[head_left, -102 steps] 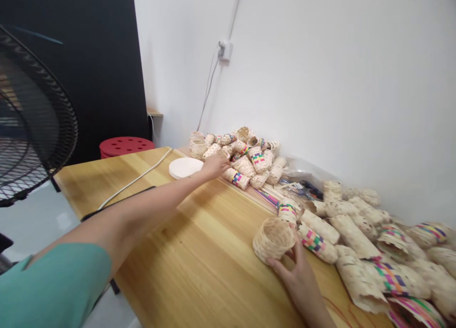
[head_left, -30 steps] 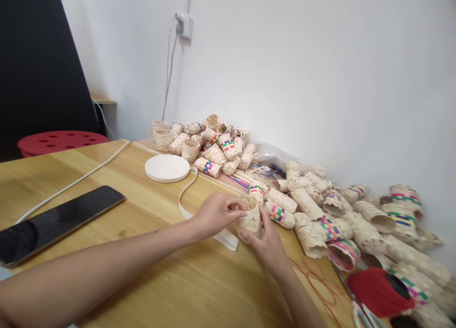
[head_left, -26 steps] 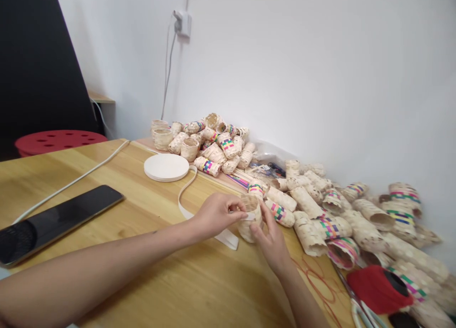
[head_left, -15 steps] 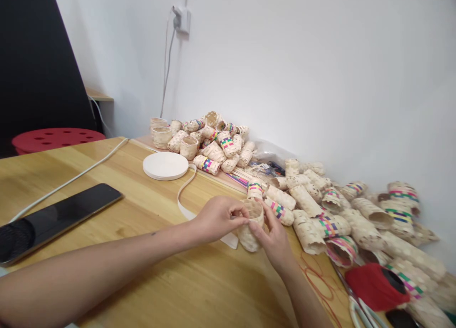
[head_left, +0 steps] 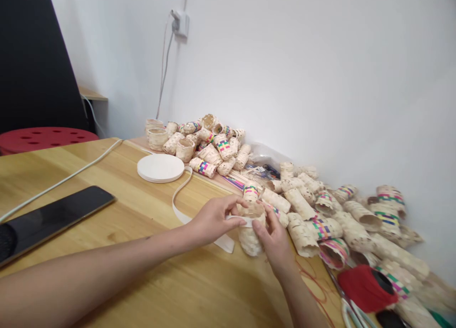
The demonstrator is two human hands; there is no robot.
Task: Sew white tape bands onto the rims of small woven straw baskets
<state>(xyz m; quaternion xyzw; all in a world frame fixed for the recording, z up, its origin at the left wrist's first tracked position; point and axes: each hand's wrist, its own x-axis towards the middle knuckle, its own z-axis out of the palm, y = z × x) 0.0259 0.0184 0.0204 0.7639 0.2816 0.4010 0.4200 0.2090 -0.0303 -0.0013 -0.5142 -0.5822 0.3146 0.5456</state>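
A small pale woven bamboo basket [head_left: 252, 243] stands upright on the table between my hands, its mouth facing up. Along the near side of its rim lies a white ribbon [head_left: 252, 221]. My left hand [head_left: 216, 218] pinches this ribbon at the rim's left, thumb outside and fingers over the edge. My right hand [head_left: 275, 237] grips the basket's right side, the thumb on the outer wall by the ribbon. A flat white ribbon roll [head_left: 160, 168] lies farther left, and its loose length runs behind my left forearm, reappearing below the wrist.
Many woven baskets [head_left: 302, 204], some with coloured bands, are heaped along the wall. A black phone [head_left: 57, 218] and a white cable [head_left: 67, 178] lie at left. Red thread [head_left: 317, 283], scissors [head_left: 351, 313] and a red cloth-like item [head_left: 363, 287] are at right.
My left fingers have opened slightly at the rim, and the white ribbon across the basket's near side now shows plainly. The whole view has shifted a little.
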